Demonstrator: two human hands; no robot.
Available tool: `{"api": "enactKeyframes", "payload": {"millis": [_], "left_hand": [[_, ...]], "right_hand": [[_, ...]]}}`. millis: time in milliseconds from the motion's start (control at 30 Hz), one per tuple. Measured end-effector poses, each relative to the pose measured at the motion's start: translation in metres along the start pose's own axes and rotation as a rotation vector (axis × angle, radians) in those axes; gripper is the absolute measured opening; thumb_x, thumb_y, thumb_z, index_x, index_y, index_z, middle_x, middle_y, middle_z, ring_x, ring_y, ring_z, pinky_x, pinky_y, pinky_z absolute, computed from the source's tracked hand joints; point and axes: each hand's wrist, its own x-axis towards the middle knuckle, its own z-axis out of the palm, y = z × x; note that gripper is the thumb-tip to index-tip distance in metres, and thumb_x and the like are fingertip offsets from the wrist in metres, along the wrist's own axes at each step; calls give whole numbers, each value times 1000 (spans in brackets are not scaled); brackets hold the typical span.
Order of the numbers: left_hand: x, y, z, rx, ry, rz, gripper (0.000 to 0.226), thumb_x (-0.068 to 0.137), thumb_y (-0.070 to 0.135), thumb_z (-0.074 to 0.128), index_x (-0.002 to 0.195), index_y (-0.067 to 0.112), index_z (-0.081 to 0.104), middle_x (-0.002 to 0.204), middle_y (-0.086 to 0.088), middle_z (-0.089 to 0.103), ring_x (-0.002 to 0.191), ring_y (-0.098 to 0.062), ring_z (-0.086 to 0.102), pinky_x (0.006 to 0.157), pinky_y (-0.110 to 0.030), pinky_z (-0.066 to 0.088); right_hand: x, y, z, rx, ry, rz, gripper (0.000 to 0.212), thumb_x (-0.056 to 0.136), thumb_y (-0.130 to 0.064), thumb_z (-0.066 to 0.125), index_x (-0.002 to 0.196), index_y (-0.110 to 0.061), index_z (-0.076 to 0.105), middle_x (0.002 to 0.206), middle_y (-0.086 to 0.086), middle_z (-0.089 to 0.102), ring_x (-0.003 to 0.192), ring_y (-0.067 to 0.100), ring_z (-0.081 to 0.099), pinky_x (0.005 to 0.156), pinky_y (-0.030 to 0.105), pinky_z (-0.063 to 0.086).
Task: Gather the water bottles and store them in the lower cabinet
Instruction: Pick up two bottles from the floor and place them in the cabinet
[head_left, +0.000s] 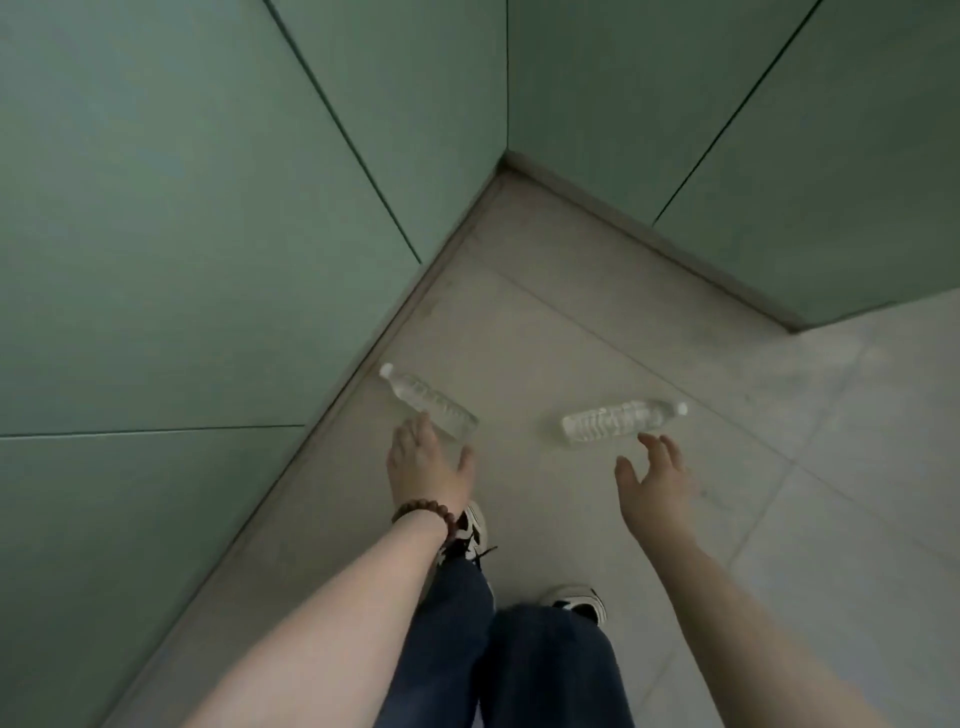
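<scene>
Two clear plastic water bottles with white caps lie on their sides on the pale tiled floor. The left bottle (428, 401) lies close to the cabinet base, cap pointing up-left. My left hand (423, 465), with a bead bracelet on the wrist, hovers over its bottom end, fingers spread, fingertips at the bottle. The right bottle (618, 420) has its cap pointing right. Just below it my right hand (657, 480) is spread open, fingertips nearly touching it. The green cabinet doors (182, 260) on the left are closed.
Green cabinet fronts (805, 156) also run along the back right and meet the left ones in a corner. A grey plinth runs along their foot. My legs in dark jeans and two black-and-white shoes (576, 603) stand behind the hands on the floor (571, 322).
</scene>
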Motion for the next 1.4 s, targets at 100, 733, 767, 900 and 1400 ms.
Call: {"api": "enactKeyframes", "payload": {"millis": [100,733,767,900,1400], "left_hand": [[71,-19,62,-153,0,-135,87,78,49,68,143,5,30,143,-21,41,132,-37,40,106,-49,39],[221,-6,208,-343,116,-290,86,68,24,70,142,12,25,128,-21,49,112,-42,55,94,-46,48],[220,3,213,-292,84,-204,87,68,24,70,143,15,25,127,-20,49,112,-42,55,94,-46,48],[214,44,235,-17,-8,25,97,73,38,72,147,14,15,137,-16,40,124,-35,43,97,-45,43],[178,76,185,-39,69,138,54,70,44,71,110,16,47,111,-7,55,101,-32,59,73,-36,47]], "right_hand": [[58,29,58,-15,-5,18,49,95,-24,50,141,-10,40,152,12,31,141,29,27,112,42,26],[214,86,158,349,202,592,126,63,-75,65,151,-17,-5,149,21,24,131,41,38,105,54,36],[221,82,161,372,208,604,130,60,-76,66,151,-17,-6,148,21,26,129,42,40,104,54,37],[241,71,170,418,234,641,137,57,-76,68,149,-19,-16,147,23,26,128,42,40,105,53,36],[210,66,135,393,129,217,98,71,-19,72,148,-19,13,139,7,40,122,30,48,92,36,44]]}}
